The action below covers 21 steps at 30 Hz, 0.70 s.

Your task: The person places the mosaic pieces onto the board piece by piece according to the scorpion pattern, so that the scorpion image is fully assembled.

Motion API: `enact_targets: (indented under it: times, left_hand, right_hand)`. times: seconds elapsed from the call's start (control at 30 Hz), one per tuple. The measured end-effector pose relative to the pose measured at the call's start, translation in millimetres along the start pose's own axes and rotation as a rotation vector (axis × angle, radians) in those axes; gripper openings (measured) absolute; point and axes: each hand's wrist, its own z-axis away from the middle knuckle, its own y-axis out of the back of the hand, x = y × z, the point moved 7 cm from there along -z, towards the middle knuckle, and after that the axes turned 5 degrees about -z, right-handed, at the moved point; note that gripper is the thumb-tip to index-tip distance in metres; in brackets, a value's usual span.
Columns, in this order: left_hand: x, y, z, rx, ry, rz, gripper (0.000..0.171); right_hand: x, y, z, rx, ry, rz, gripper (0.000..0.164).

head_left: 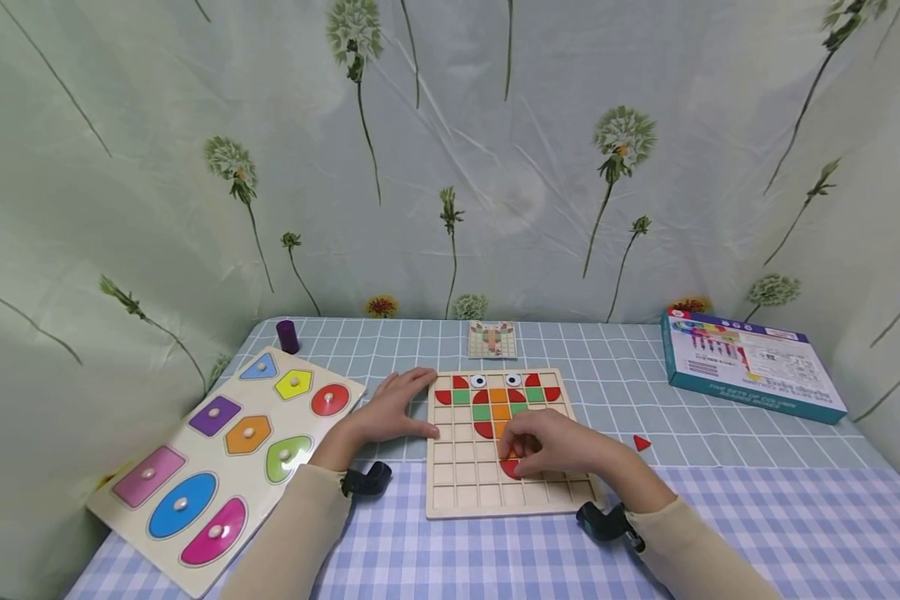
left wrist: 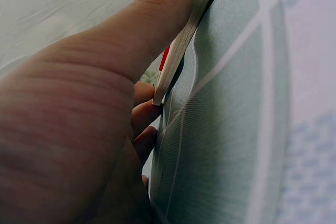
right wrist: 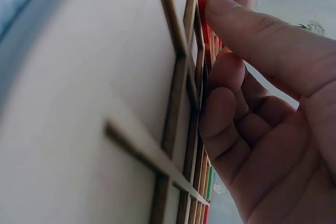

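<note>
A wooden grid board lies flat, its upper part filled with red, green and orange pieces and two eye pieces. My left hand rests at the board's left side, fingers by the far corner and thumb on the near edge. In the left wrist view its thumb and fingertips touch the board's rim. Over the lower middle of the grid, my right hand pinches a red rounded piece with curled fingers. The right wrist view shows the thumb against that red piece; the index fingertip's contact is partly hidden.
A small pattern card stands behind the board. To the left lies a knobbed shape puzzle, with a purple cylinder beyond it. A loose red piece lies right of the board, and a teal-edged box sits farther right.
</note>
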Motion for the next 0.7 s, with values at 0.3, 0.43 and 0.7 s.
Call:
enact_targets:
  times: [0.3,0.43,0.7]
  left_hand:
    - [-0.3,-0.5,0.7,0.003,-0.007,-0.005,0.097]
    - [0.9,-0.1,0.4,0.002,-0.008,-0.002,0.097]
    - [0.8,-0.3,0.1,-0.007,0.011,0.007,0.097]
  right_hand:
    - [1,16,5,0.027,0.013,-0.003,0.015]
    - [9,31,11,0.063,-0.024,0.016,0.014]
    - [29,56,26,0.069,-0.147,-0.006,0.025]
